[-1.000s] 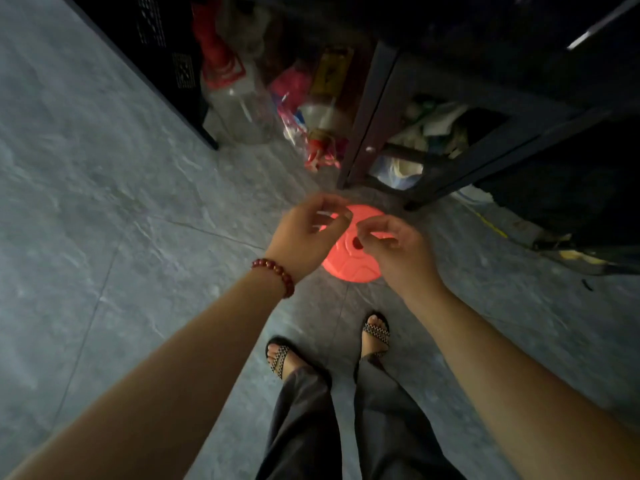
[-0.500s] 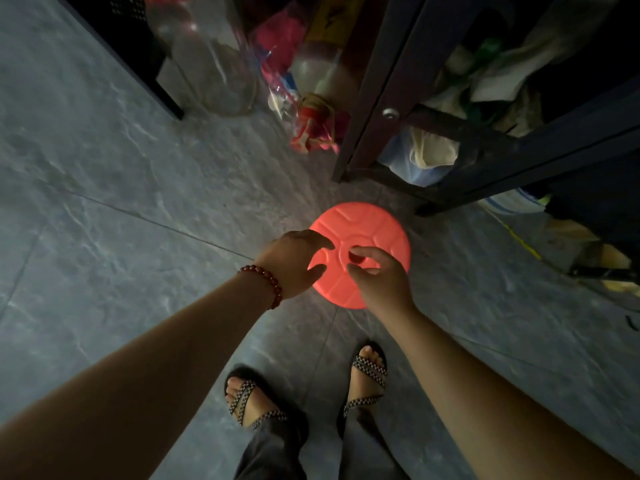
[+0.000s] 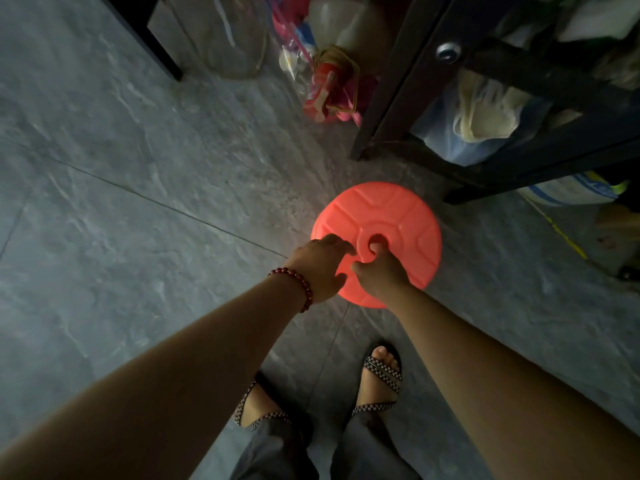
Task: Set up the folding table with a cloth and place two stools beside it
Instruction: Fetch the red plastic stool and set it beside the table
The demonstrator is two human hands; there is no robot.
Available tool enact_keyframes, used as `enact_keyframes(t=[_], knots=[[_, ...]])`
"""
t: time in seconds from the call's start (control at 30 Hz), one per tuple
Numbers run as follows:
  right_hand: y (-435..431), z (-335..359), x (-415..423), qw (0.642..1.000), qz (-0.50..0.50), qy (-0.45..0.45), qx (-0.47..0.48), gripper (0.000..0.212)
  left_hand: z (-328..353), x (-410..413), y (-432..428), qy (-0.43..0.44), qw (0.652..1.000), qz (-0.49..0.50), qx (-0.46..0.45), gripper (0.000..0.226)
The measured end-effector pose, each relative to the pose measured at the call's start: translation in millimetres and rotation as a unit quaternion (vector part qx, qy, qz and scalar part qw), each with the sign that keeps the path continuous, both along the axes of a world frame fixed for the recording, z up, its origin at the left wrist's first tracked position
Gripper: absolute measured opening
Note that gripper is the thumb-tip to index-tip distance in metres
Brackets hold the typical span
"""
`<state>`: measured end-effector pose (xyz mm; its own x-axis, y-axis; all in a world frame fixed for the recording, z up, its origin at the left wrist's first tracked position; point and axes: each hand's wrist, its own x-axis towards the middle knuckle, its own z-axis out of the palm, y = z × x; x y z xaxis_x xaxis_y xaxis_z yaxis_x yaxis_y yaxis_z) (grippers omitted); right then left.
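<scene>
A flat, round stool (image 3: 408, 216) of ribbed coral plastic lies on the grey veined floor (image 3: 138, 168), with a dark metal frame (image 3: 391, 98) just behind it. The right hand (image 3: 381, 275) hooks a finger into the stool's centre hole. The left hand (image 3: 320, 268) lies over the stool's rim, and I cannot tell if it grips.

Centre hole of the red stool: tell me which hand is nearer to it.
Right. The right hand has a finger hooked into the centre hole of the red stool; the left hand rests on its top near the left rim.
</scene>
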<state>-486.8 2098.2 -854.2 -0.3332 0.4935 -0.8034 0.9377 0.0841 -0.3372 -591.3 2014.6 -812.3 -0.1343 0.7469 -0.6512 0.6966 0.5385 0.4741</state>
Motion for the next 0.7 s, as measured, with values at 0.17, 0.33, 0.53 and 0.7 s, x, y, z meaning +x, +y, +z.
enact_keyframes(t=[0.17,0.33,0.53,0.7], knots=[[9.5,1.1,-3.6,0.998,-0.021,-0.029,-0.045,0.046,10.3,-8.9,-9.5,0.010,1.000,0.010,-0.006,0.045],[4.4,17.2,2.0,0.999,0.017,-0.032,-0.024,0.047,24.2,-13.3,-11.5,0.016,1.000,0.026,0.006,0.045],[-5.1,69.4,-3.9,1.000,-0.004,0.017,0.009,0.064,65.7,-18.8,-16.8,0.047,0.998,0.037,0.014,0.044],[-8.8,134.3,-15.5,0.998,0.025,0.050,0.037,0.056,130.4,-30.2,-20.5,0.063,0.995,0.069,0.023,0.044]])
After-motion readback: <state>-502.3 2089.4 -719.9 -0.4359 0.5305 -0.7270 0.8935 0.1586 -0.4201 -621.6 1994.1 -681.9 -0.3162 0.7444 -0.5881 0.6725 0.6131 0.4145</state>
